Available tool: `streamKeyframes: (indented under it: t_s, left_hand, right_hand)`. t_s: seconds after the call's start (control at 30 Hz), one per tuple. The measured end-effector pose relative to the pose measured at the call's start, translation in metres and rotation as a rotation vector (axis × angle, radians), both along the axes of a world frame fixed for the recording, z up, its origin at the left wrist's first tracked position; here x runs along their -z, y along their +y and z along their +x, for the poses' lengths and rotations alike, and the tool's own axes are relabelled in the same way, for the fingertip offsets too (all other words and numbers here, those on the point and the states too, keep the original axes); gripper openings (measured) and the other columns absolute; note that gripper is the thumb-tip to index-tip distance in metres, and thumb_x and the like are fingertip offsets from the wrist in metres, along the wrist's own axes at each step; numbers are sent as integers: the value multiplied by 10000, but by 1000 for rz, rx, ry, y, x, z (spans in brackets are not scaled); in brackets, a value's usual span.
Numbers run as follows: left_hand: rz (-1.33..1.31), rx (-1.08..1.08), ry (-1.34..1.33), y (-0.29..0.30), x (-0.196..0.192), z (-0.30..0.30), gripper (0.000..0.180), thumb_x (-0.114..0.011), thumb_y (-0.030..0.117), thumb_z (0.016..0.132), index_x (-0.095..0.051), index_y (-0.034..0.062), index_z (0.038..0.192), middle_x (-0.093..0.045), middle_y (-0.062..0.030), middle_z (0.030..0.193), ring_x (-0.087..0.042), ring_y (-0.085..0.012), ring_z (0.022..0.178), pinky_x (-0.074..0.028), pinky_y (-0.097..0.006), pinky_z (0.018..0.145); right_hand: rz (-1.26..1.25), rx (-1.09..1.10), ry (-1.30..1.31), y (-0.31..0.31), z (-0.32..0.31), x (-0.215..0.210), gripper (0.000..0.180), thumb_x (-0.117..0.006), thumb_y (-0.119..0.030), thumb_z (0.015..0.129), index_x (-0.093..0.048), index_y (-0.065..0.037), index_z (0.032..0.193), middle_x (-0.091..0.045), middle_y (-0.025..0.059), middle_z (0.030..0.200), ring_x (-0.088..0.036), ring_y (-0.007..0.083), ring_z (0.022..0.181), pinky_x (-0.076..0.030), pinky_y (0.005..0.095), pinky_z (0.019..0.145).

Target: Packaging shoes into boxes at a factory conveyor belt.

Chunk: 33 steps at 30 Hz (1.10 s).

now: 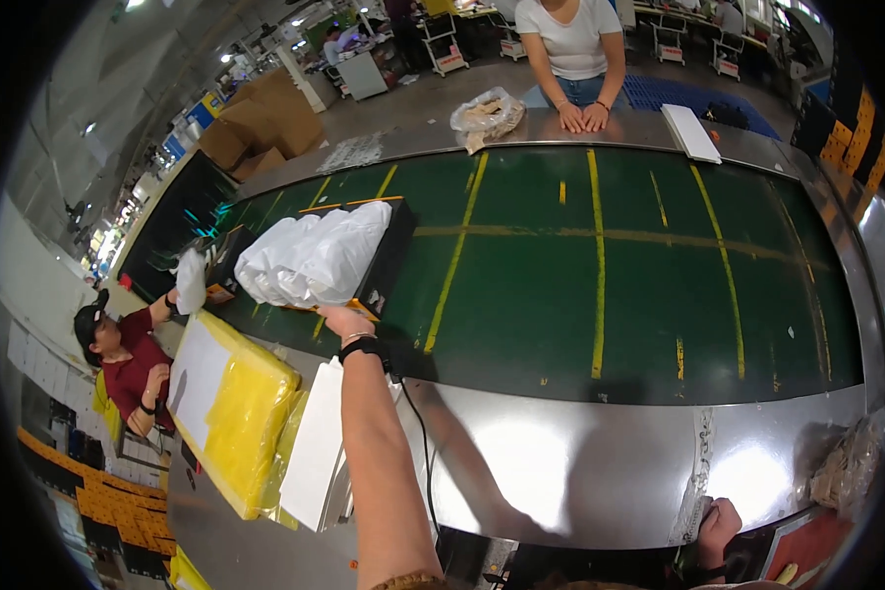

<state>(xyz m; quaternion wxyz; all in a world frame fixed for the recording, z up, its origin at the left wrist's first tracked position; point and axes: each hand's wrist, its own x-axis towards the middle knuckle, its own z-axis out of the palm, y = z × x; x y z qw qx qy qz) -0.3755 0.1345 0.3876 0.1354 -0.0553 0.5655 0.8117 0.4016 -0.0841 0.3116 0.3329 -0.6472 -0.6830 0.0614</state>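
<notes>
My left hand (344,321) reaches out over the steel rim to the green conveyor belt (600,275). It grips the near corner of a black tray (391,254) with an orange edge. White plastic-wrapped bundles (310,258) are piled on that tray. A black wristband with a cable sits on the left wrist. My right hand (718,527) is low at the right, closed in a fist at the near edge of the steel rim (560,472), beside a white strip, with nothing seen in it.
A yellow bagged packet (241,418) and a white flat sheet (315,452) lie left of my arm. A seated co-worker in red (128,359) holds a white bag (192,280). Across the belt a person in white (575,49) rests both hands on the rim, near a clear bag (487,113) and a white board (690,133).
</notes>
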Motion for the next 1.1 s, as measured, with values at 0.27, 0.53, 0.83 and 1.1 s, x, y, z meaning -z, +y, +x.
streamKeyframes:
  t_s: [0.27, 0.53, 0.83, 1.1]
  left_hand:
    - [17, 188, -208, 57, 8, 32, 811, -221, 683, 907, -369, 92, 1442, -399, -86, 1475, -399, -356, 1292, -293, -529, 1078]
    - [14, 55, 63, 49, 43, -47, 687, -252, 536, 940, -458, 32, 1359, -468, -121, 1400, -463, -325, 1221, -376, -440, 1011]
    - [86, 168, 107, 80, 39, 48, 666, -333, 510, 907, -413, 49, 1381, -450, -98, 1398, -447, -289, 1221, -339, -431, 1025]
    - [47, 343, -267, 57, -3, 217, 409, -397, 522, 927, -446, 129, 1029, -496, -39, 805, -396, -117, 503, -331, -249, 415]
  right_hand:
    - [-29, 116, -206, -8, -2, -17, 95, -523, 30, 746, -567, -39, 698, -582, 163, 657, -578, 342, 589, -456, 413, 555]
    - [-52, 67, -169, 3, -13, -34, 116, -539, 53, 722, -558, -61, 729, -564, 138, 634, -564, 355, 566, -442, 441, 540]
    - [22, 55, -65, 7, -18, -30, 96, -540, 10, 737, -590, -66, 708, -568, 138, 586, -570, 334, 515, -442, 413, 501]
    - [-3, 60, -58, 2, -19, -42, 112, -543, -12, 782, -617, -79, 729, -586, 135, 617, -588, 327, 546, -455, 399, 522]
